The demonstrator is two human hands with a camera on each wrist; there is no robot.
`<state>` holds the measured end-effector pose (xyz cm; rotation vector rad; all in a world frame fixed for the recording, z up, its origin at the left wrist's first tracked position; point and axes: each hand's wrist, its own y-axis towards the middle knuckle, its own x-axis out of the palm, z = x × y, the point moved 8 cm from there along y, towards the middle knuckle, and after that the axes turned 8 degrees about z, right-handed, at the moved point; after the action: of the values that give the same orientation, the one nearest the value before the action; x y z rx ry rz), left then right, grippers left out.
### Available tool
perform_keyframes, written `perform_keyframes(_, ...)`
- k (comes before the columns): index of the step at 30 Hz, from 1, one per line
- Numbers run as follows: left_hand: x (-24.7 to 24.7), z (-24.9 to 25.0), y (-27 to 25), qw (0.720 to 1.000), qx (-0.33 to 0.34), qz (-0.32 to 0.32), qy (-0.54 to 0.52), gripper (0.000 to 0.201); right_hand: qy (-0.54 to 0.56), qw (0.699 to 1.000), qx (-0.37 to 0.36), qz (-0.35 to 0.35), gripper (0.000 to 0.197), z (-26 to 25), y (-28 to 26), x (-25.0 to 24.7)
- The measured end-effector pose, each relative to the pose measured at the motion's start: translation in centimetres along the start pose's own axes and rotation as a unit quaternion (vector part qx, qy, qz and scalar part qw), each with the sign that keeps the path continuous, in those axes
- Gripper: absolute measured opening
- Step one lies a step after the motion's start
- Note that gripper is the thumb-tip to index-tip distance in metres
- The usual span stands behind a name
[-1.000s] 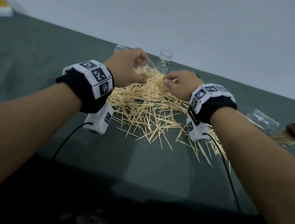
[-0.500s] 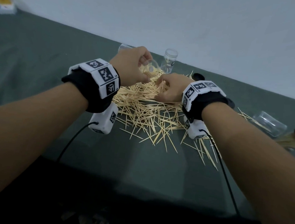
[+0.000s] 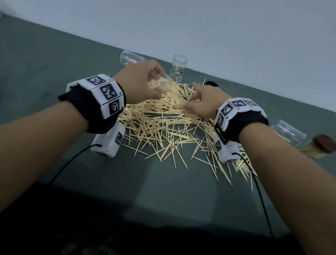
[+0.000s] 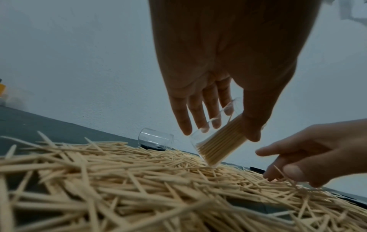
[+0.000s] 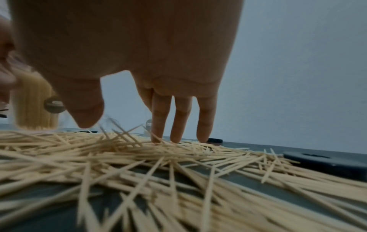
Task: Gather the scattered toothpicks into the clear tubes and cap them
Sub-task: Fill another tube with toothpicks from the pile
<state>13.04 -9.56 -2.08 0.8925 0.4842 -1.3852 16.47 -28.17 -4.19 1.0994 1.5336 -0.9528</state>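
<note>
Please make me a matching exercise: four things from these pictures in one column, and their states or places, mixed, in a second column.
1. tube in the left hand
2. tube by the wall
3. tube behind the left hand
4. right hand

A. lies on its side
B. stands upright, almost empty
C. fingertips on the toothpick pile
D. tilted, partly filled

Pairs: 1-D, 2-B, 3-A, 4-C

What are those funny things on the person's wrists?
Both forearms are bare. Each wrist wears a black band topped with white blocks printed with black square patterns. A white box with the same patterns hangs under each wrist, and a thin black cable trails from it. No sleeves, gloves or rings show.
</note>
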Motion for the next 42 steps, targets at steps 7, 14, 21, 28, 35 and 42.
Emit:
perform_keyframes(7, -0.3, -0.1, 0.0, 1.000, 0.001, 0.007, 0.005, 0.057, -0.090, 0.995, 0.028, -0.026, 0.105, -2.0, 0.9, 2.1)
perform_keyframes(14, -0.5, -0.1, 0.3, 1.000, 0.002, 0.007, 0.008, 0.058, -0.081, 0.996, -0.021, 0.004, 0.052, -4.3, 1.5, 1.5)
perform_keyframes(21, -0.6, 0.0, 0.2, 1.000, 0.004, 0.006, 0.000, 0.057, -0.072, 0.997, -0.027, 0.007, 0.052, -3.3, 1.5, 1.5)
perform_keyframes(28, -0.7, -0.1, 0.3, 1.000, -0.003, 0.009, -0.008, 0.056, -0.022, 0.997, 0.023, 0.065, 0.053, -0.9, 1.8, -1.0)
perform_keyframes(35, -0.7, -0.2, 0.5, 1.000, -0.004, 0.010, -0.009, 0.055, -0.097, 0.994, 0.016, -0.050, 0.093, -0.5, 1.3, 1.3)
perform_keyframes(42, -0.9, -0.1, 0.3, 1.000, 0.001, 0.013, -0.007, 0.055, -0.039, 0.999, -0.022, -0.027, 0.054, -2.1, 1.2, 0.4)
